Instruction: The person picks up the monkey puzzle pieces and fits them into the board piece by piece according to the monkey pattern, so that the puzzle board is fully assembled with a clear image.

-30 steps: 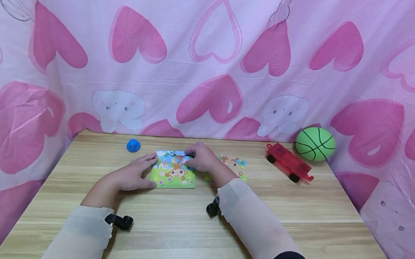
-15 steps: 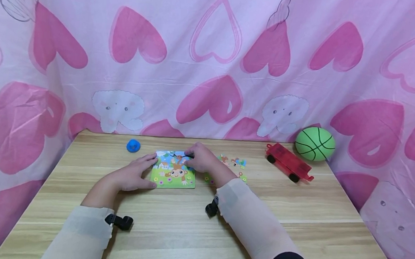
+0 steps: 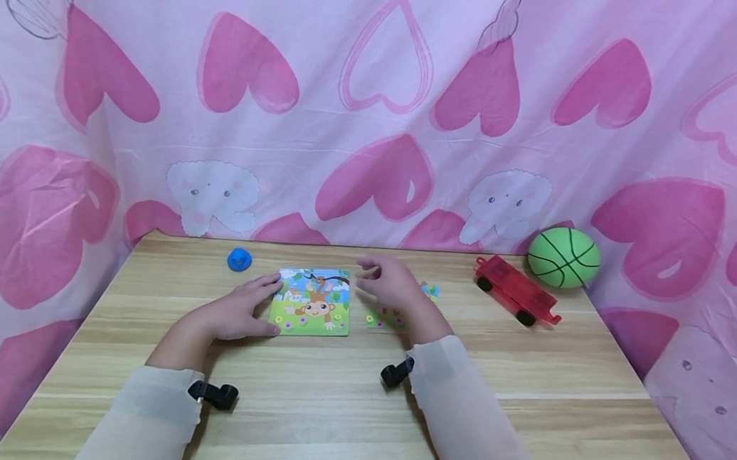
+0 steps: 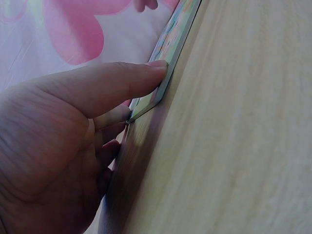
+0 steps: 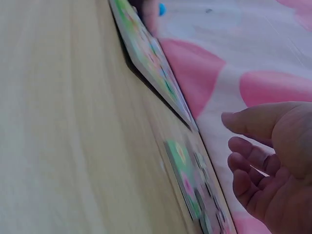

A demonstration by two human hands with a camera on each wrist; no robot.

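A square jigsaw puzzle [image 3: 312,320] with a monkey hanging from a branch lies flat on the table. My left hand [image 3: 234,313] holds it at its left side; in the left wrist view the thumb [image 4: 141,78] rests on its near edge and the other fingers are at the side. My right hand [image 3: 396,292] is raised just right of the puzzle, fingers loosely bent, with nothing visible between them. Beneath it lie several puzzle pieces [image 3: 378,320], green with flowers, partly hidden by the hand and wrist. The right wrist view shows pieces [image 5: 183,170] below the fingers.
A small blue toy [image 3: 239,259] sits at the back left of the wooden table [image 3: 330,412]. At the back right stand a red toy wagon [image 3: 514,291] and a green ball [image 3: 563,257]. A pink heart-patterned curtain [image 3: 372,173] hangs behind the table.
My right hand has let go of the puzzle's upper right corner and moved right, over the pieces, uncovering the branch picture. My left hand stays in place.
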